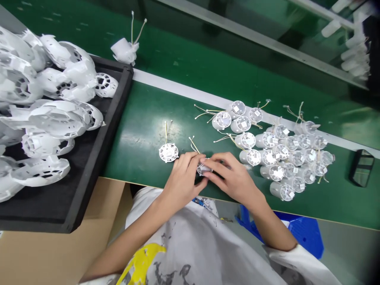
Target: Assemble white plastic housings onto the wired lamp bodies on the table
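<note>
Both hands meet at the front of the green table around one small white cylindrical housing [204, 169] with thin wires sticking out behind it. My left hand [185, 172] grips its left side, fingers curled over the top and the thumb below. From the right, my right hand [230, 176] pinches the same housing, and its fingers cover much of it. Just left of my left hand, another white round housing [168, 152] lies with its slotted face up and its wires pointing away.
Many similar housings [253, 157] stand grouped on the right of the green table [142, 114], near a black phone-like object [362, 168]. A black tray [86, 186] of white plastic shells [50, 118] is at left. One wired white part [124, 50] sits farther back.
</note>
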{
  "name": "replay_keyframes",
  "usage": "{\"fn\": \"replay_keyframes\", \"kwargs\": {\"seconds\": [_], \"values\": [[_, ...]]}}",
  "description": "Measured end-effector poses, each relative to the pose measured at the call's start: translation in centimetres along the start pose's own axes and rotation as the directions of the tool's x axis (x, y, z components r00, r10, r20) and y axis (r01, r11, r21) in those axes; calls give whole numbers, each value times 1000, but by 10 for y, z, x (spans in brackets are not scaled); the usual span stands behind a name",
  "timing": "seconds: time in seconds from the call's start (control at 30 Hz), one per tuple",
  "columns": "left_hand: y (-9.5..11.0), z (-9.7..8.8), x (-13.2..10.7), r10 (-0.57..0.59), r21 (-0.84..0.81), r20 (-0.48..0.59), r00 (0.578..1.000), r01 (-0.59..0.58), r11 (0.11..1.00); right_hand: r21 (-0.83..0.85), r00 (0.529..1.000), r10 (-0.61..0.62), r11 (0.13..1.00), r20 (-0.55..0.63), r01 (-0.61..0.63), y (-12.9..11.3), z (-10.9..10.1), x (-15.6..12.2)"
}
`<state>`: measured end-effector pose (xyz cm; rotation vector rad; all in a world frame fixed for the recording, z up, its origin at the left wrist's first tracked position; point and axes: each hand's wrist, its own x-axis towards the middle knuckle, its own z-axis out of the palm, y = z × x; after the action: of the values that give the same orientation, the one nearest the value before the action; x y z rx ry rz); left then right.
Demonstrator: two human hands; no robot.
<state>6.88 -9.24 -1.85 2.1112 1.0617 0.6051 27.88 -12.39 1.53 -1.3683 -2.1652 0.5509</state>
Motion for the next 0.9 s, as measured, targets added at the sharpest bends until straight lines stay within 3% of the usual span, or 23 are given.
{"fn": "replay_keyframes", "kwargs": {"seconds": [0.1,0.27,0.37,0.43,0.53,0.67,0.73,0.9], "values": [[0,4,-1,-1,29,-36,999,2,1000,-46,1000,0,999,6,0,3,7,-3],[6,6,-1,4,57,-25,1000,-2,998,34,996,81,996,-43,-79,2,10,-1],[12,-3,-6,70,94,-44,997,-65,993,64,986,135,990,-100,-129,-6,16,-1],[11,-17,-12,149,128,-153,977,-130,983,58,976,162,986,-144,-155,-10,21,-1],[-5,-45,-17,158,190,-383,910,-90,978,16,963,177,984,-201,-178,-14,29,0],[-36,-68,-11,35,41,-378,925,-21,999,4,953,187,981,-237,-192,-10,32,6],[-44,-69,-8,26,-16,-381,924,-34,999,20,951,199,980,-236,-200,-4,31,10],[-46,-57,-7,17,33,-453,891,-2,999,-61,940,164,980,-300,-191,13,32,19]]}}
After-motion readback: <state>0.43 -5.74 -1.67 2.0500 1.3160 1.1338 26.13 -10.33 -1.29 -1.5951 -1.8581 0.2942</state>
